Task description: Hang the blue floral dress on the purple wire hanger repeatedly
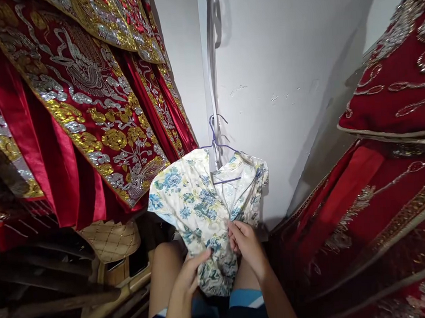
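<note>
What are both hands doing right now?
Left hand: closed on the floral shirt's lower part.
Right hand: closed, pinching the shirt's front opening.

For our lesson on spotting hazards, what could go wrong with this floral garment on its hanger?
The floral garment might slip off the purple hanger, since its neck gapes open and the right hand pinches the front just below. Also, the sleeve beside the sequinned red cloth might snag on it.
</note>
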{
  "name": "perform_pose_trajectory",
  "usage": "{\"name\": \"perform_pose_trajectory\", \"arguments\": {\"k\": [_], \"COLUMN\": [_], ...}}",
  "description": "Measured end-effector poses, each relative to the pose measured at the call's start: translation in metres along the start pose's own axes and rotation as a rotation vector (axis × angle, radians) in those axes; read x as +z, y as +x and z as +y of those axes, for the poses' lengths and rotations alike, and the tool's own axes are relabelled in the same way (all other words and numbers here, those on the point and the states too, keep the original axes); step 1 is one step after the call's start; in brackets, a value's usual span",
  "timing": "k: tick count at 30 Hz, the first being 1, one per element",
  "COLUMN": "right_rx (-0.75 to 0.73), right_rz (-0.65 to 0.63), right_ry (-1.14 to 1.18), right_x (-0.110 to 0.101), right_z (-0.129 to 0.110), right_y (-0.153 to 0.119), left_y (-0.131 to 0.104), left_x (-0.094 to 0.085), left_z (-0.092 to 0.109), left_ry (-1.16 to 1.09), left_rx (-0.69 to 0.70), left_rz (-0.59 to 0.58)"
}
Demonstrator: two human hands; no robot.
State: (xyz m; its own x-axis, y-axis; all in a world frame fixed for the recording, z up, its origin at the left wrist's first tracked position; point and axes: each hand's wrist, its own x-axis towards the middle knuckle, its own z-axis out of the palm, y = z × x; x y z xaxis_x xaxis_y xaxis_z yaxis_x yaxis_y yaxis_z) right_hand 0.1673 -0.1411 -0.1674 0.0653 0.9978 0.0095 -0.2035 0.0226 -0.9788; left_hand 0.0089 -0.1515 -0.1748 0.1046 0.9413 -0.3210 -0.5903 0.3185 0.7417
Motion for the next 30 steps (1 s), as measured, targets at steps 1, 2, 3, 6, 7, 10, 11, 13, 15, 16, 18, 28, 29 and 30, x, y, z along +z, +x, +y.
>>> {"name": "perform_pose_trajectory", "arguments": {"k": [1,2,3,6,7,10,11,13,15,16,18,28,29,30], "right_rx": [-0.015,-0.024,-0.028,-0.029,-0.032,-0.03,-0.033,-0.051,-0.062,-0.066,-0.05,-0.185,-0.217,-0.253], "right_rz": [0.017,0.029,0.032,0.008,0.0,-0.027,-0.057,-0.141,-0.213,-0.234,-0.243,-0.047,-0.034,-0.031], "right_ry": [0.015,0.028,0.035,0.001,-0.025,-0.118,-0.148,-0.208,-0.29,-0.334,-0.377,-0.023,0.0,0.016], "right_x": [0.003,0.006,0.008,0.009,0.009,0.011,0.013,0.018,0.022,0.022,0.02,0.023,0.025,0.027], "right_z": [0.002,0.003,0.005,0.006,0.005,0.0,-0.002,-0.007,-0.014,-0.019,-0.034,-0.166,-0.172,-0.174], "right_y": [-0.002,-0.005,-0.008,-0.017,-0.019,-0.021,-0.02,-0.018,-0.014,-0.011,-0.001,0.09,0.094,0.095], "left_y": [0.006,0.013,0.021,0.04,0.043,0.038,0.033,0.024,0.018,0.017,0.017,0.02,0.022,0.024], "left_x": [-0.002,-0.006,-0.01,-0.027,-0.032,-0.036,-0.033,-0.02,-0.006,0.001,0.011,0.024,0.024,0.024], "left_z": [-0.002,-0.004,-0.007,-0.017,-0.021,-0.033,-0.036,-0.04,-0.041,-0.041,-0.041,-0.064,-0.064,-0.062], "left_ry": [-0.014,-0.021,-0.021,0.044,0.103,0.397,0.508,0.666,0.715,0.72,0.75,1.067,1.095,1.123], "left_rx": [0.001,0.027,0.087,0.428,0.564,0.876,0.892,0.813,0.721,0.708,0.732,0.756,0.741,0.716], "left_rz": [0.04,0.091,0.158,0.431,0.51,0.537,0.444,0.199,0.006,-0.033,-0.039,-0.121,-0.145,-0.175]}}
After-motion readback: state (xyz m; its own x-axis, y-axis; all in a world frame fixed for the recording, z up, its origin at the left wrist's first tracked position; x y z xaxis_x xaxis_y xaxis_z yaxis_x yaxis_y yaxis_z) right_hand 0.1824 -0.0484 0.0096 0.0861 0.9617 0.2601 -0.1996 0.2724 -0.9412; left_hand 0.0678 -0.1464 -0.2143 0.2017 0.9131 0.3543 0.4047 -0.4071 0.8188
